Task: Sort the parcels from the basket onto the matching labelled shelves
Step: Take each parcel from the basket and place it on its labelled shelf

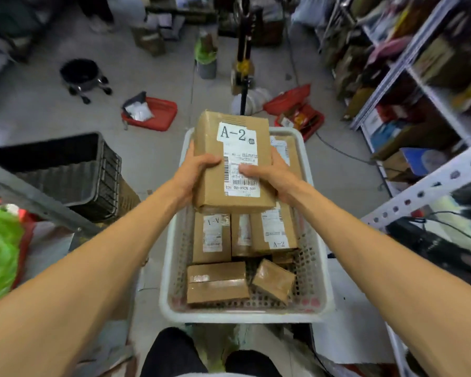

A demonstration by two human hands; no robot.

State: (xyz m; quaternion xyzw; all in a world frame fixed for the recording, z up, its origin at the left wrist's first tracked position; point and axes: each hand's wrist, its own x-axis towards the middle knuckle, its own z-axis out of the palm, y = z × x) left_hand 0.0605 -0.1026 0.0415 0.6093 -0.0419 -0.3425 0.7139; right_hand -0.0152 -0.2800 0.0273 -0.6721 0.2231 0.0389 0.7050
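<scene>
A brown cardboard parcel (215,180) with a white label reading A-2 is held above the white plastic basket (172,268). My left hand (195,170) grips its left edge, thumb across the top face. My right hand (272,172) grips the right edge, thumb on the shipping label. Below, the basket holds several more brown parcels, among them one marked A-1 (212,238) and another marked A-2 (273,229). Two unlabelled-looking boxes (218,284) lie near the basket's front.
A metal shelf rack (419,186) packed with goods runs along the right. A black crate (65,172) stands to the left behind a grey beam. Red trays (158,112), a wheeled black stool (82,76) and a cable lie on the floor ahead.
</scene>
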